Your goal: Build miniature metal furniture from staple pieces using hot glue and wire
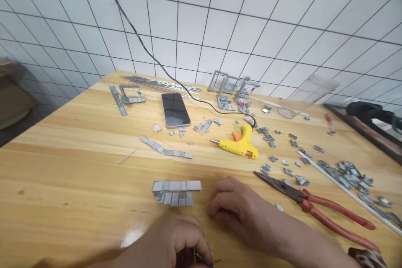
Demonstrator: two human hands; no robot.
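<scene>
My left hand [176, 240] is at the bottom edge of the wooden table [78, 167], fingers curled around a small dark object that I cannot make out. My right hand [241, 209] rests on the table just right of it, fingers bent down, touching the wood; whether it holds anything is hidden. Just beyond both hands lies a block of small grey metal pieces [176, 191] stuck together in rows. Red-handled pliers [317, 207] lie to the right of my right hand.
A yellow glue gun [239, 143] with a black cable lies mid-table, a phone [175, 109] behind it. Loose metal bits [345, 176] are scattered on the right, small metal frames [230, 86] and a clear cup [306, 96] near the tiled wall.
</scene>
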